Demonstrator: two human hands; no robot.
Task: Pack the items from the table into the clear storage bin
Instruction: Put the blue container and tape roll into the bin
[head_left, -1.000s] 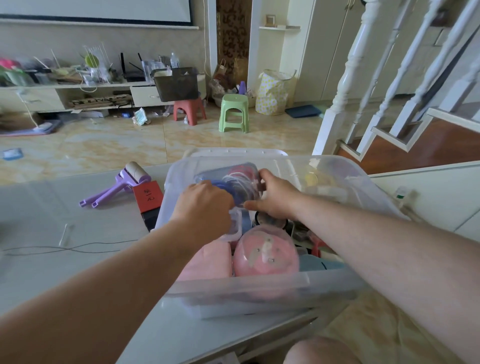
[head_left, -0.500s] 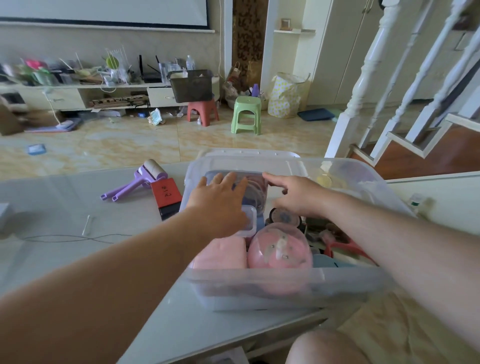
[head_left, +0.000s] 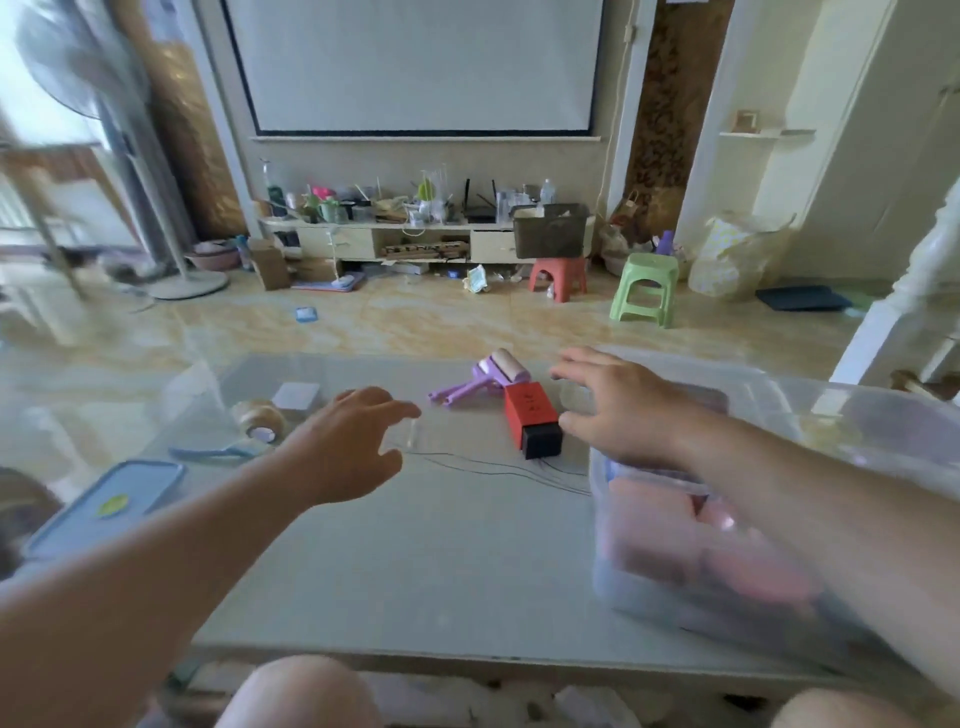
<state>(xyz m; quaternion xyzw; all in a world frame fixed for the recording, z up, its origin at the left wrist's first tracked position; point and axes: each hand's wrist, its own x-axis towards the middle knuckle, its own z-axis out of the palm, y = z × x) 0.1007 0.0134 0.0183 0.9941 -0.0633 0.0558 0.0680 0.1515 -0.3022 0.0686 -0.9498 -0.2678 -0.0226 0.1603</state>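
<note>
floor: green stool (head_left: 645, 289) beside red stool (head_left: 557, 276) | wall: white screen (head_left: 415, 62) | left: standing fan (head_left: 156, 208)

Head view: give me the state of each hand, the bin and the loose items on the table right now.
left hand: open, holding nothing, above the table
right hand: open, fingers spread, empty, beside the box
clear storage bin: lid off, partly filled, on the table's right
red and black box: lying on its side
purple lint roller: lying flat
tape roll: on the table, untouched
blue lid: flat, near left edge
</note>
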